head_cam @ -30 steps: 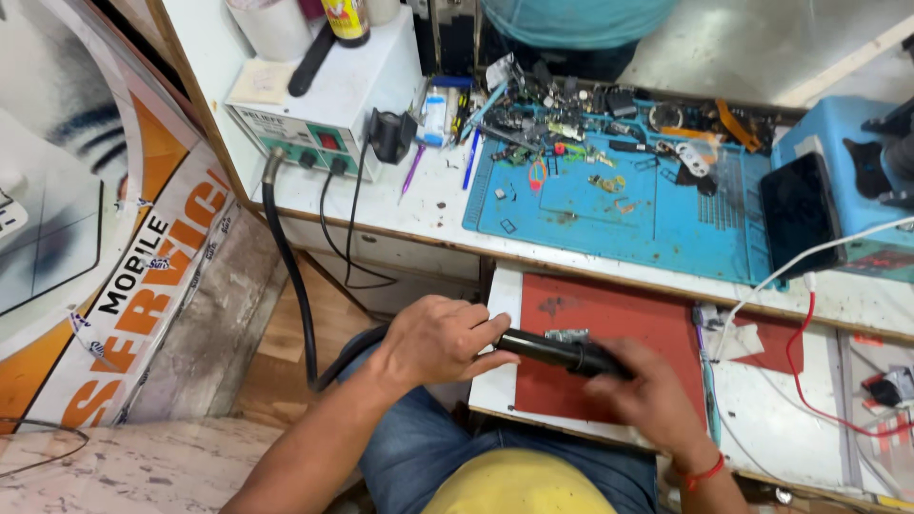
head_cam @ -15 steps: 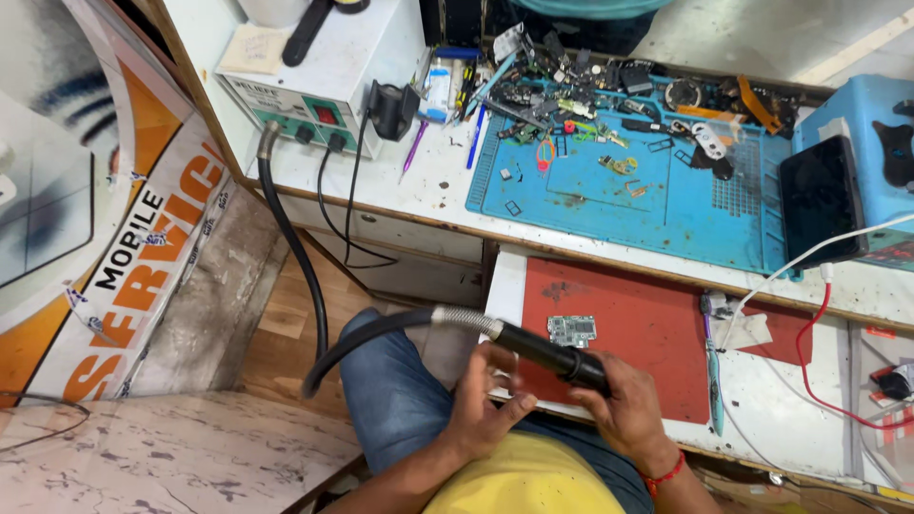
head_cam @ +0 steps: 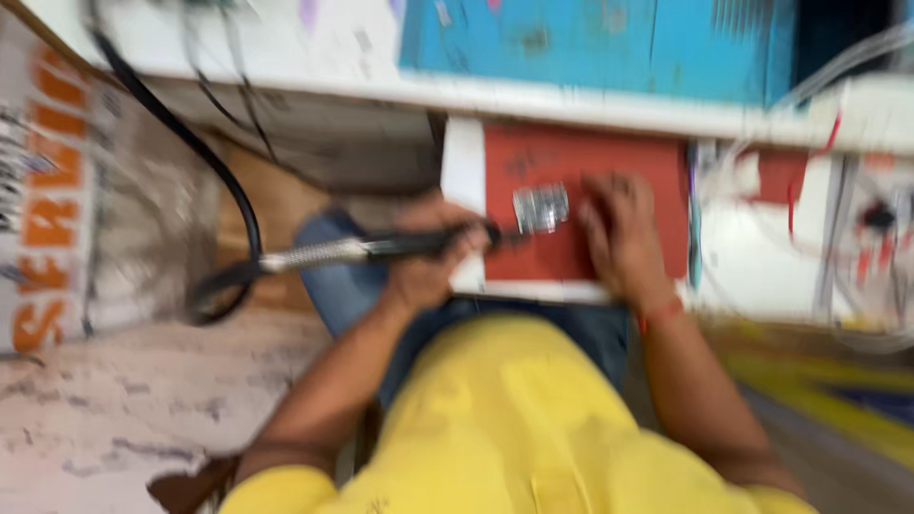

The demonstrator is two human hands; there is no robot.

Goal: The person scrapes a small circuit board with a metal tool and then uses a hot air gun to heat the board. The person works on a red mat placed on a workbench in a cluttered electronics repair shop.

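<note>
The picture is motion-blurred. My left hand (head_cam: 428, 252) grips the black handle of a hot-air wand (head_cam: 400, 247), whose coiled strain relief and black hose (head_cam: 238, 200) run off to the left. The wand's tip points right at a small silvery part (head_cam: 541, 207) lying on a red mat (head_cam: 581, 157). My right hand (head_cam: 619, 233) rests flat on the red mat just right of that part, fingers spread; I cannot tell if it pins anything down.
The red mat lies on a white pull-out shelf (head_cam: 464, 162) under a workbench with a blue mat (head_cam: 609, 43). White panels with red wires (head_cam: 790, 200) lie to the right. An orange and white sign (head_cam: 43, 219) stands at left.
The view has dropped and blurred. The wand passed from my right hand into my left. My right hand now lies on the red mat beside the silvery part.
</note>
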